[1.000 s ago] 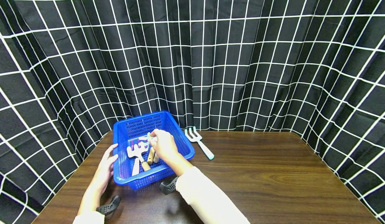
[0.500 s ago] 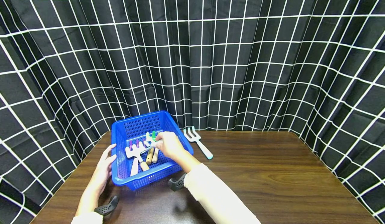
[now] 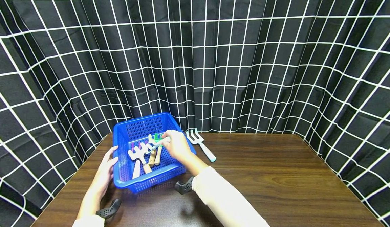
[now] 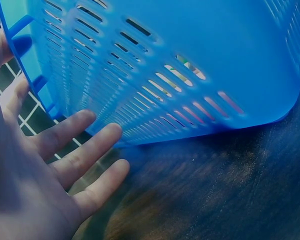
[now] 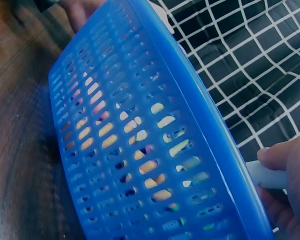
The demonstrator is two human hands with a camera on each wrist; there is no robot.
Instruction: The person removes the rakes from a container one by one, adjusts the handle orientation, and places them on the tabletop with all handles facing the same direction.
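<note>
A black fabric curtain point(image 3: 243, 58) with a white grid pattern hangs in soft folds behind the counter point(image 3: 274, 173), a dark wood-grain surface. On the counter stands a blue plastic basket point(image 3: 154, 178), a tapered rectangular body with slotted walls and a smooth, rounded rim. A hand fork point(image 3: 201, 143) with pale tines and a smooth pale handle lies just beside it. Inside the basket lie a fork with broad white tines point(image 3: 139, 154) and a wooden handle, two further cylindrical wooden handles point(image 3: 152, 158), and a pink handle point(image 3: 136, 169). The right hand point(image 3: 177, 145) is over the basket's right portion, its grip pinching a pale-handled tool point(image 5: 269, 177) tilted down toward the white tines; contact there cannot be determined. The left hand point(image 3: 106, 167) rests against the basket's left side, its grip unclosed, three fingers extended along the outer wall.
</note>
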